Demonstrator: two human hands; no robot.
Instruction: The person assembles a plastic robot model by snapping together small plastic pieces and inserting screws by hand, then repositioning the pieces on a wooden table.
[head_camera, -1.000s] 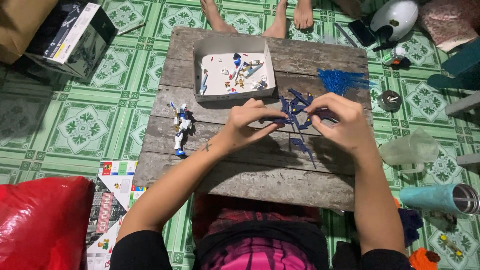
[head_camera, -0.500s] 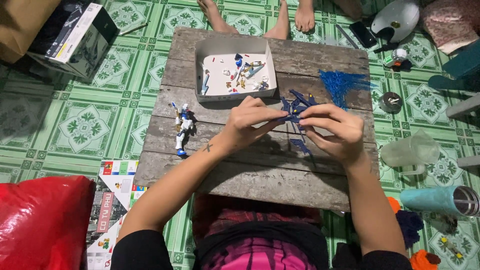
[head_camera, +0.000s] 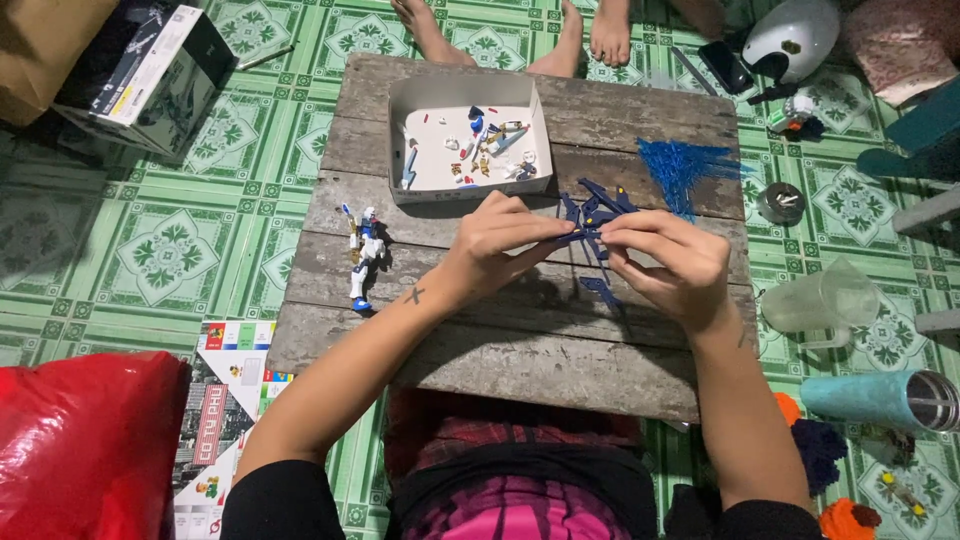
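Forearms reach up from the bottom edge of the head view over a weathered wooden table that stands on green patterned floor tiles. Above the middle of the boards the left hand and the right hand meet fingertip to fingertip. Both are curled tight: thumb and forefingers of each pinch a dark blue plastic parts frame, which is held just over the table, its upper bars sticking out beyond the knuckles and a lower piece showing beneath the right hand. Whether that lower piece is joined to the frame cannot be told.

Left of the hands, near the table's edge, a small white and blue robot figure lies on the boards. Farther up, just beyond the left hand, a shallow white cardboard tray holds loose small parts in several colours. To its right, by the far corner, sits a heap of blue plastic offcuts.

Off the table on the right stand a clear plastic jug and a teal tumbler lying on its side. Beyond the far edge, another person's bare feet rest on the tiles.
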